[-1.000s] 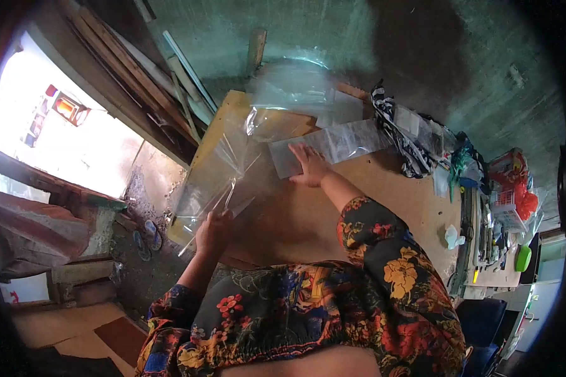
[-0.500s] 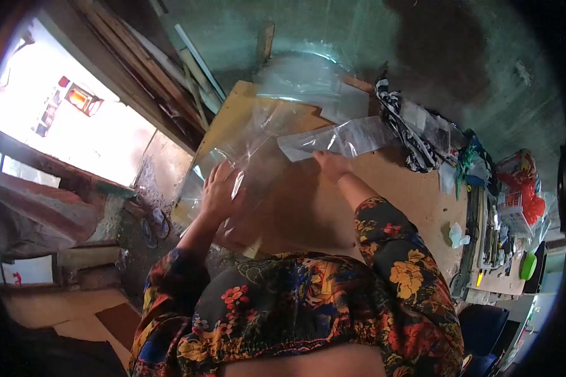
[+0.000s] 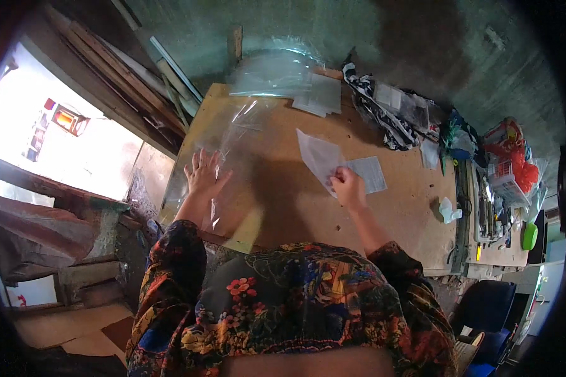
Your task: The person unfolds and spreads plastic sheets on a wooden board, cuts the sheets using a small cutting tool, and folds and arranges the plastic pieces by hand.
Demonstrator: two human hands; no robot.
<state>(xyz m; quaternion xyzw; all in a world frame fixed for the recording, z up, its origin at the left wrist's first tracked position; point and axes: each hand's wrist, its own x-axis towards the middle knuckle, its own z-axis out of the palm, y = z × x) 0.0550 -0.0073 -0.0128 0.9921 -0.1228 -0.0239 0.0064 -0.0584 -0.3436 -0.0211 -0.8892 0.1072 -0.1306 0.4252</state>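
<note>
My left hand (image 3: 202, 179) lies with its fingers spread on a clear plastic sheet (image 3: 240, 122), which stretches along the left side of the wooden tabletop (image 3: 273, 201). In my right hand (image 3: 348, 186), the fingers pinch the lower edge of a translucent plastic piece (image 3: 321, 154), which stands tilted off the wood. Close beside that hand, a small rectangular plastic piece (image 3: 370, 174) lies on the table, its left edge partly hidden by the fingers.
Stacked clear sheets (image 3: 273, 72) and pale rectangular pieces (image 3: 321, 94) lie at the far edge. Black-and-white cloth (image 3: 380, 110) sits at the back right. A tray of tools (image 3: 489, 217) and a basket with a red bag (image 3: 509, 173) stand farther right. Wooden planks (image 3: 116, 75) lean at the left.
My right hand has drawn the plastic piece nearer to me, lifting it from a stretched-out position. A small rectangular piece now shows beside it. My left hand has spread its fingers; the view has shifted.
</note>
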